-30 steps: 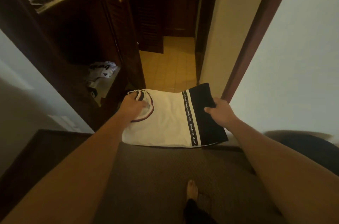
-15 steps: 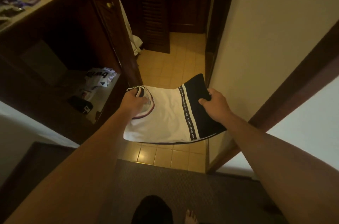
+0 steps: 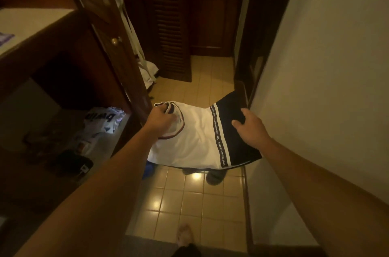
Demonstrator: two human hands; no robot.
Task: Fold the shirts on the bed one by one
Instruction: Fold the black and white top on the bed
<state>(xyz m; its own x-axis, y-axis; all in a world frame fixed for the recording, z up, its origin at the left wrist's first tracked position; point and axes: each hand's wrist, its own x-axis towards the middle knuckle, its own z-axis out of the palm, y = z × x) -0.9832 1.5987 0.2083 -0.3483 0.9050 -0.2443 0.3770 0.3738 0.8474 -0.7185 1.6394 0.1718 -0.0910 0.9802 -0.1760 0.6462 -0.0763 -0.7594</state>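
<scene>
Carried off the rug onto the tile floor [image 3: 185, 204] now, folded shirt [image 3: 195, 141] gripped by left hand [image 3: 161, 119] at collar, right hand [image 3: 250, 128] at black end.

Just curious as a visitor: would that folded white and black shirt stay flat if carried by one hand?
Probably not. The folded shirt looks soft, dipping slightly between the left hand at the collar and the right hand at the black end. It seems light. One-handed, it would likely droop and unfold.

Counts: 1 folded shirt [image 3: 195, 141], white w/ black band; 2 hands, left hand [image 3: 161, 119] & right hand [image 3: 251, 128]; 1 bare foot [image 3: 184, 233]; 1 brass door knob [image 3: 114, 41]; 1 printed white garment [image 3: 103, 122] on shelf [image 3: 99, 151].
</scene>
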